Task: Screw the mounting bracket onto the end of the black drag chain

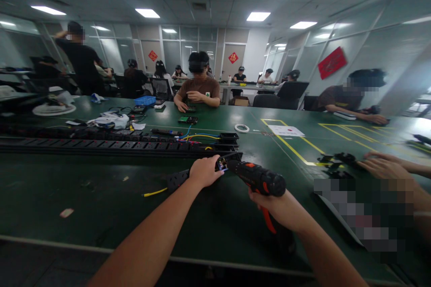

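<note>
Out at the desk's left edge, long black power strips run in toward the middle, and a blue basket sits by the far edge. Now a yellow wire at the left end of a short black socket strip, mid-desk, and the left hand is closed over that strip! A small circuit board shows right at its fingertips. In comes the cordless drill, nose up at the board, contact impossible to tell, its handle wrapped tight by the right hand. Farther right, toward the desk's right edge, black parts lie beside a co-worker's hand.
</note>
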Demonstrator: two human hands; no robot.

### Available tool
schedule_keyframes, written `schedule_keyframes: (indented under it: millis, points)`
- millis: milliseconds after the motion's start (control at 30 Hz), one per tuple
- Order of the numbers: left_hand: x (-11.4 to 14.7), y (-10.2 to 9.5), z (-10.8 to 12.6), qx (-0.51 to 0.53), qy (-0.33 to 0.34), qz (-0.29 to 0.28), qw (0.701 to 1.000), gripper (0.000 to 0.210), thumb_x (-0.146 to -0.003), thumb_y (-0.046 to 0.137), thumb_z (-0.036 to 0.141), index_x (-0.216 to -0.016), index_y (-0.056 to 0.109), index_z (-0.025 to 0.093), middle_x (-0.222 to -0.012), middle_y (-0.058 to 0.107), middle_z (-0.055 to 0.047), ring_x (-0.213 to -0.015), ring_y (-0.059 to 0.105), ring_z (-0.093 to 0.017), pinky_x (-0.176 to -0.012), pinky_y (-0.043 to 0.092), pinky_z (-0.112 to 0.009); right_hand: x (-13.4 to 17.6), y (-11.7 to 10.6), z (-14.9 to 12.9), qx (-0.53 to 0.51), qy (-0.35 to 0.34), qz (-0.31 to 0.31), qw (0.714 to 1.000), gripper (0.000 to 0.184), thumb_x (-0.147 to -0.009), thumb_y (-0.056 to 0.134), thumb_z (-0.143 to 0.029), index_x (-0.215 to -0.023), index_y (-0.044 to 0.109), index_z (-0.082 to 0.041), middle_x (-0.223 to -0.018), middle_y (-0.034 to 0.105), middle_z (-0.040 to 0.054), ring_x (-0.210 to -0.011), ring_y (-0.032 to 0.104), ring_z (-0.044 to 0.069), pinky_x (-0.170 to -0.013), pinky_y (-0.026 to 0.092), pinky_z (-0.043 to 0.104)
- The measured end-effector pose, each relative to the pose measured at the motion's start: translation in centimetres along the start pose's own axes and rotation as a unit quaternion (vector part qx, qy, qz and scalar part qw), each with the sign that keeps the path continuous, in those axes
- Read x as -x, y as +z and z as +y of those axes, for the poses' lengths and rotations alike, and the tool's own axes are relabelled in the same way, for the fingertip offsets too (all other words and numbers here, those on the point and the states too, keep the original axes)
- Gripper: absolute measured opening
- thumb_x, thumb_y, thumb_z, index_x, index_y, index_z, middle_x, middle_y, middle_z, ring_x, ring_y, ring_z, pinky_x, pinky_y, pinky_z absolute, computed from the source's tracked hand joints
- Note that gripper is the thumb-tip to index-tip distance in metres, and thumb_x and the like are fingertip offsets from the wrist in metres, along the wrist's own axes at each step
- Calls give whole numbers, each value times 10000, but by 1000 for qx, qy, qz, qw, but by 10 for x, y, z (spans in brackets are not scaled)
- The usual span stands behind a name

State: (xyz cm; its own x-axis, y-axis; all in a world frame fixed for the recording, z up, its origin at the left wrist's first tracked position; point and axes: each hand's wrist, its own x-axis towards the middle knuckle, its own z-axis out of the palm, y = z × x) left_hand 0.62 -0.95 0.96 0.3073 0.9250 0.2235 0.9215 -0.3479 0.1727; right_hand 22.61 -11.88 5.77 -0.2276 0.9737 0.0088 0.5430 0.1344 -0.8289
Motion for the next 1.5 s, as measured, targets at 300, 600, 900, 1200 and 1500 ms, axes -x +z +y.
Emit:
schedule_keyframes:
  millis: [300,600,900,1200,1500]
  points:
    - [0,0,1,-3,1,2,1000,635,-815,551,579,-1374,428,304,-1139,670,-79,-1012,629,-277,-839,462,-375,0,1,-1,-11,0,2,1000,116,-786,595,-297,-776,610,-183,-623,563,-14,-591,531,158,-567,436,284]
    - [2,-5,3,-14,2,-4,1000,627,-820,554,568,-1372,424,301,-1151,664,-74,-1017,629,-269,-842,462,-361,1,2,-4,13,9,1,1000,123,-798,582,-297,-773,600,-178,-607,551,-20,-574,523,146,-557,433,273]
    - [0,-2,1,-11,4,0,1000,623,-819,553,566,-1369,430,302,-1139,669,-72,-1006,631,-273,-833,465,-368,1,1,-2,11,-1,-8,1000,132,-813,572,-308,-795,602,-180,-641,567,-14,-607,541,155,-579,448,279]
    - [0,0,-1,-9,8,6,1000,625,-818,547,572,-1370,432,302,-1121,675,-72,-996,634,-274,-825,469,-372,1,1,-3,15,1,-7,1000,123,-809,586,-305,-775,591,-186,-625,555,-20,-589,530,147,-567,441,270]
    - [0,0,0,-6,6,-1,1000,638,-821,543,579,-1384,416,308,-1136,669,-73,-1013,630,-269,-854,460,-372,0,2,-4,15,16,-6,1000,132,-791,588,-309,-764,600,-181,-612,562,-18,-579,532,149,-554,436,267]
